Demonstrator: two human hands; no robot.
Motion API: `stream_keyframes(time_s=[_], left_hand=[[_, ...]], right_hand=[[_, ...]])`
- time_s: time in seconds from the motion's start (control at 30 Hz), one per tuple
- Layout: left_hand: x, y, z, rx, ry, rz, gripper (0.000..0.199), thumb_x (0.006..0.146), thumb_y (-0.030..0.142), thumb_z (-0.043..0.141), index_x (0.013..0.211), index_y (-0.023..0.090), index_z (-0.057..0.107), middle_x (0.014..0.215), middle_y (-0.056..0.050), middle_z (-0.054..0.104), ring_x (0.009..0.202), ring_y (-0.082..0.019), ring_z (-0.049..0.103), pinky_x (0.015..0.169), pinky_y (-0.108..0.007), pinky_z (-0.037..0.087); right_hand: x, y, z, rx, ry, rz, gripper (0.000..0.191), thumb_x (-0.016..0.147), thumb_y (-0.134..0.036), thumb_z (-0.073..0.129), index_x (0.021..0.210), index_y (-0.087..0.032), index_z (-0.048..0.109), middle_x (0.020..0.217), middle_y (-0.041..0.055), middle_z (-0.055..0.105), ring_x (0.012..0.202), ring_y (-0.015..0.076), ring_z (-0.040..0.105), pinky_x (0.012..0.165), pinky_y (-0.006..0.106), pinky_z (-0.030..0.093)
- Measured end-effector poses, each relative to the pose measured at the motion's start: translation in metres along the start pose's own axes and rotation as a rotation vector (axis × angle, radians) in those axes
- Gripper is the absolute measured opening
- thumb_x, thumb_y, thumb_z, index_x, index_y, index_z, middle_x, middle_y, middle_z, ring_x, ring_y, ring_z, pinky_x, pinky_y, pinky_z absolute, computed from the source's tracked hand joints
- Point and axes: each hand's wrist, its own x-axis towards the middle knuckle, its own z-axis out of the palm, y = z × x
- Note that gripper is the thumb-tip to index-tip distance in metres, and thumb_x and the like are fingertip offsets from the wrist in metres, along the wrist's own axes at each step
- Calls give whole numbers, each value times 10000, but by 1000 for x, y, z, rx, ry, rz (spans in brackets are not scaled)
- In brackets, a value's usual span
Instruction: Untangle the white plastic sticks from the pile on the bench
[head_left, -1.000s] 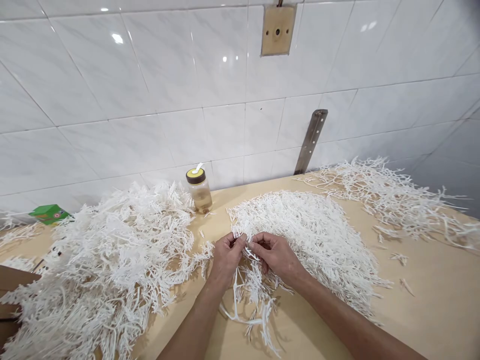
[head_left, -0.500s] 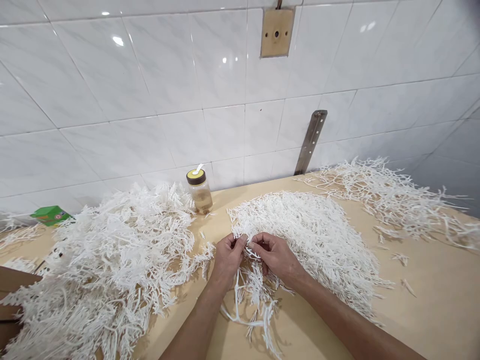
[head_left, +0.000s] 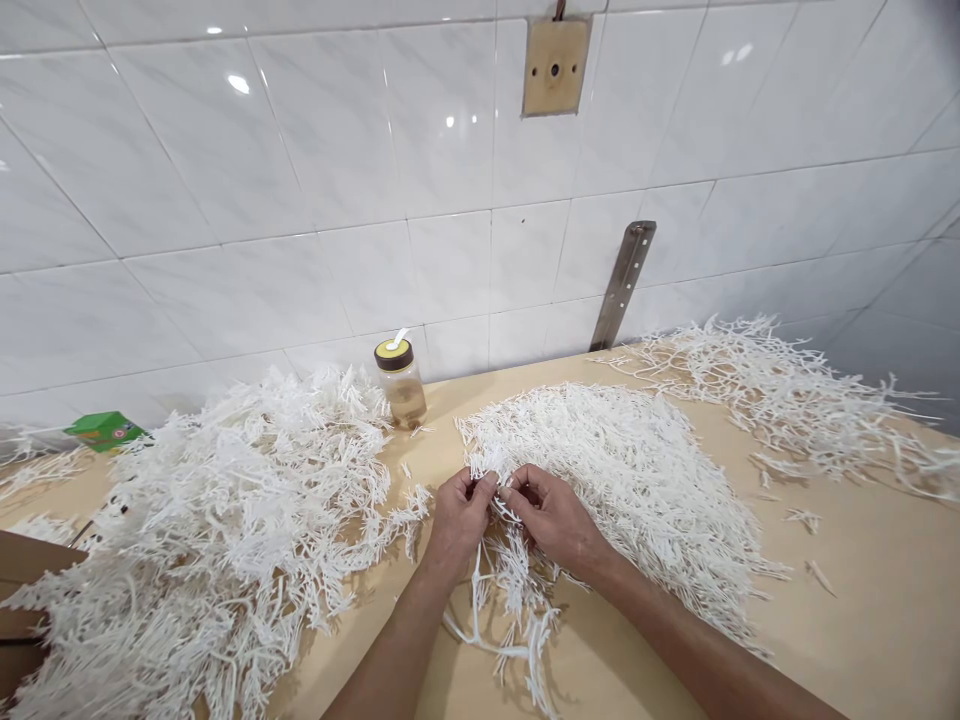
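Note:
My left hand (head_left: 460,515) pinches part of a white branching plastic sprig (head_left: 517,580), thumb against fingers. Close beside it, my right hand (head_left: 551,510) is also closed in a pinch on the same sprig, its fingertips almost meeting the left ones. The sprig's thin stems and a curved strip hang down from between the hands onto the table. Just behind and right of the fingers lies a dense, fan-shaped heap of small white sprigs (head_left: 622,460). Exactly where each fingertip grips is too small to make out.
A large tangled pile of white sprigs (head_left: 225,530) covers the left side. At the back stands a jar with a yellow lid (head_left: 401,385). Bare white stems (head_left: 795,400) lie at right. A metal bar (head_left: 624,285) leans on the tiled wall; a green box (head_left: 109,430) sits far left.
Both hands stay in nearly the same place, with only slight finger movement at the sprig. The heaps, jar and bar have not moved.

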Motion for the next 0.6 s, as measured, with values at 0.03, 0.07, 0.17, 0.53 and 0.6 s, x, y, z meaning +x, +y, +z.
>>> stream_keyframes(time_s=[0.03,0.07,0.17,0.53,0.6], left_hand=[[0,0,0,-7,1,-1,410,684,523,735,656,157,553,512,62,387,479,-70,325,465,-211,255],[0,0,0,-16,2,-2,409,683,523,736,658,156,557,516,61,391,483,-72,331,468,-211,259],[-1,-1,2,-41,9,0,412,690,527,733,673,154,559,539,54,417,502,-76,348,482,-208,275],[3,0,-6,-164,76,-58,413,735,534,712,681,174,516,450,83,358,421,-59,283,426,-201,215],[5,-1,-6,-184,21,-46,417,741,525,715,666,167,516,448,76,374,425,-54,295,433,-197,222]], right_hand=[[0,-1,0,-18,5,-28,232,869,-402,585,764,-197,559,617,-24,542,532,115,479,484,232,395],[0,-1,0,-32,4,-55,223,876,-390,575,768,-195,561,633,-17,551,555,120,487,500,234,398],[-1,0,0,-67,-13,-150,190,896,-346,545,787,-192,565,658,-6,558,590,127,498,513,233,402],[-12,-12,6,-170,-21,-476,55,884,-196,493,854,-205,538,785,30,586,659,143,530,554,257,447],[-10,-9,5,-104,31,-347,61,880,-238,516,835,-204,539,867,60,624,690,152,561,512,244,445]])
